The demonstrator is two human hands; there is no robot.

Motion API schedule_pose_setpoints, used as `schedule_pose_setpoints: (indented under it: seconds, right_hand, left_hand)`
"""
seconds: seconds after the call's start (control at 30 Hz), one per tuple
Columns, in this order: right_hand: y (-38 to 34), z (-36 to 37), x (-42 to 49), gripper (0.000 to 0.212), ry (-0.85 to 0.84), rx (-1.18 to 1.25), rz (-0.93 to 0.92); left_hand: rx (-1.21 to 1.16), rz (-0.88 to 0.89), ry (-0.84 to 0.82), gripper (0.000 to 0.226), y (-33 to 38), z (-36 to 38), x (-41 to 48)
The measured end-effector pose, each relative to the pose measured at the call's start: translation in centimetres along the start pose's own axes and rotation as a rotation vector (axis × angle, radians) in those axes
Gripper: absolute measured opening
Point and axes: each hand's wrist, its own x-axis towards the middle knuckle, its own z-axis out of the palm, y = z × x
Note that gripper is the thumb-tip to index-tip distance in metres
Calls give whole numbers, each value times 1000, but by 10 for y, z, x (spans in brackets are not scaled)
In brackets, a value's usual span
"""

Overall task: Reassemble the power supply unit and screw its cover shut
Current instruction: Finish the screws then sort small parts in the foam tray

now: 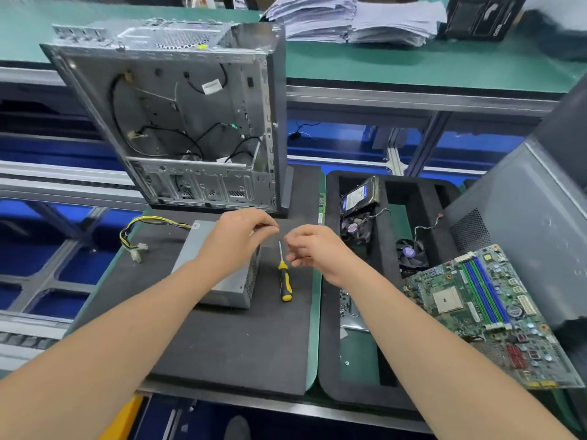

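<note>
The power supply unit (198, 249) sits on the dark mat (238, 344) on the counter, with the screwdriver (285, 281) lying just beside it at three o'clock. My worry is a screw slipping in a hand-to-hand pass and dropping through the unit's vent holes or rolling off the mat. The left hand (241, 236) and right hand (313, 249) hover over its one o'clock corner, fingers (270, 228) curled and tips drawn together, almost meeting. I cannot tell whether either pinches a screw.
</note>
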Motion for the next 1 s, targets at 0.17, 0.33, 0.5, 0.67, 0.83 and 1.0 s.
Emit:
schedule_pose_setpoints:
  seconds: [0.17,0.33,0.5,0.67,0.83,1.0]
  right_hand:
    - [29,21,13,29,226,-835,36]
    - [52,47,18,58,249,-1046,148]
    - [47,47,23,28,409,-845,88]
    - [12,55,16,13,605,-557,-172]
    - [-31,80,12,12,640,-455,-319]
    - [-51,108,13,8,658,-398,-388]
  left_hand:
    - [-145,-270,136,3,-51,-23,-13]
    - [-247,-410,147,12,-96,-36,-24]
    - [-294,-430,117,13,-127,-41,-28]
    - [-321,-419,144,12,-157,-43,-26]
    - [-408,-511,143,12,-174,-39,-26]
    - [-458,-463,44,19,-188,-40,-28]
